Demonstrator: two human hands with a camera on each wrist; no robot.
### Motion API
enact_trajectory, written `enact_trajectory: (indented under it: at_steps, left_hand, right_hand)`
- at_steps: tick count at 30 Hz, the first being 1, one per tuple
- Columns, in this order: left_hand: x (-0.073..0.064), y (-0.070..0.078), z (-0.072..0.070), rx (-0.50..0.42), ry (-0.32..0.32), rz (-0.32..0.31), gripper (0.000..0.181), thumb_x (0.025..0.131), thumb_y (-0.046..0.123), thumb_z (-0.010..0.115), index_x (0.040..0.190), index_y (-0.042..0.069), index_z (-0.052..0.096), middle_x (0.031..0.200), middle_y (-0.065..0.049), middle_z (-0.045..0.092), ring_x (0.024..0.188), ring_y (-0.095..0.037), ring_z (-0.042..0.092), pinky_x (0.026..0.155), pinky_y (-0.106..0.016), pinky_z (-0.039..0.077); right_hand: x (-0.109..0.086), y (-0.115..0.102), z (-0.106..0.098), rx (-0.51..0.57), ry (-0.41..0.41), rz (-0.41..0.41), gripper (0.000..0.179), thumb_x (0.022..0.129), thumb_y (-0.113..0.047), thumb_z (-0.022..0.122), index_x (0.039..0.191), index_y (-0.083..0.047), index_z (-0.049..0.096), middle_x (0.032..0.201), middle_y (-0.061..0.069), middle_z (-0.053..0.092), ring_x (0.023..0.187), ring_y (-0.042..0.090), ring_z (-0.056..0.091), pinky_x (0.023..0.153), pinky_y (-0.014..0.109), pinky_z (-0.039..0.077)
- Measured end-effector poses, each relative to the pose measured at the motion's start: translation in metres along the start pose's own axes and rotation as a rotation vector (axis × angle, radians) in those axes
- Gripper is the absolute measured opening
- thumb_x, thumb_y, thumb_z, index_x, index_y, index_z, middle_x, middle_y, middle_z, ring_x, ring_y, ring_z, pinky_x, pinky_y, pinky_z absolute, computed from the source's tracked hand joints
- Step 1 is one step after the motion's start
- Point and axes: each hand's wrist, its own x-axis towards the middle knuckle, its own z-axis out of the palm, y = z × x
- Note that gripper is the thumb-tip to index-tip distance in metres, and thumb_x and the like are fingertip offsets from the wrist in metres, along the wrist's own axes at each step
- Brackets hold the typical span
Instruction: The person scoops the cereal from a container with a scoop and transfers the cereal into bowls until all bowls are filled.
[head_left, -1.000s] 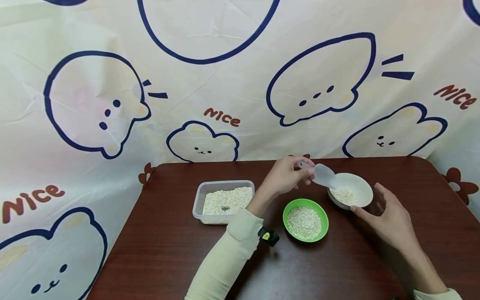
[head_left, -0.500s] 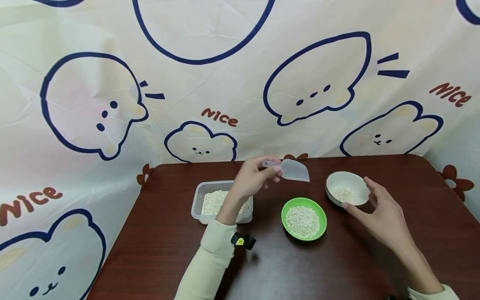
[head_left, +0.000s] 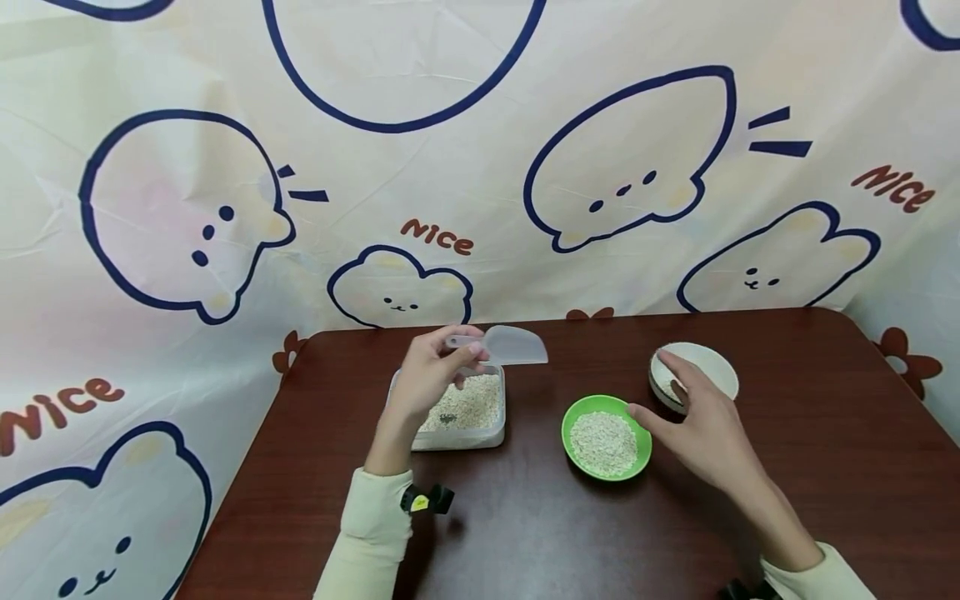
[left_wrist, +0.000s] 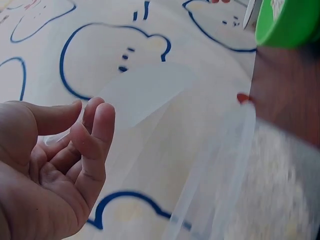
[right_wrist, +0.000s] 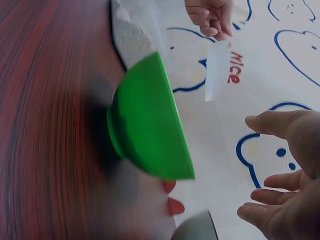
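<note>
In the head view my left hand (head_left: 433, 371) pinches the handle of a translucent plastic scoop (head_left: 516, 346), raised above the back of a clear plastic container (head_left: 457, 440) of pale flakes. The scoop's blade (left_wrist: 145, 92) looks bare in the left wrist view. My right hand (head_left: 701, 429), its fingers spread, hovers between a green bowl (head_left: 572, 446) of flakes and a white bowl (head_left: 716, 371). It holds nothing. A gap shows between that hand (right_wrist: 295, 175) and the green bowl (right_wrist: 145, 120) in the right wrist view. My right fingers partly hide the white bowl's contents.
All the vessels stand on a dark reddish-brown table (head_left: 517, 533). A white cloth (head_left: 480, 167) printed with blue cartoon outlines hangs behind it. A small dark patch (head_left: 447, 418) lies on the flakes in the container.
My left hand has carried the scoop leftward from the white bowl to above the container. My right hand has left the white bowl's side and moved left toward the green bowl.
</note>
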Motion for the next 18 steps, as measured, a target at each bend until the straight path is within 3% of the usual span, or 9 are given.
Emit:
enact_trajectory:
  at_steps: [8, 18]
  left_hand:
    - [-0.010, -0.013, -0.035, 0.042, 0.067, -0.032, 0.026, 0.107, 0.015, 0.067, 0.127, -0.001, 0.070, 0.092, 0.003, 0.078, 0.079, -0.012, 0.074, 0.058, -0.025, 0.049]
    - [-0.027, -0.026, -0.068, 0.094, 0.131, -0.113, 0.028, 0.108, 0.017, 0.066, 0.129, -0.001, 0.068, 0.091, 0.005, 0.078, 0.080, -0.011, 0.073, 0.061, -0.026, 0.052]
  right_hand:
    - [0.001, -0.017, 0.017, 0.101, -0.047, -0.061, 0.086, 0.092, -0.025, 0.088, 0.161, 0.000, 0.042, 0.165, 0.023, 0.046, 0.147, 0.047, 0.052, 0.114, 0.052, 0.049]
    - [0.001, -0.040, 0.044, 0.105, -0.075, -0.090, 0.085, 0.090, -0.024, 0.089, 0.160, -0.003, 0.046, 0.165, 0.017, 0.048, 0.149, 0.040, 0.052, 0.114, 0.059, 0.051]
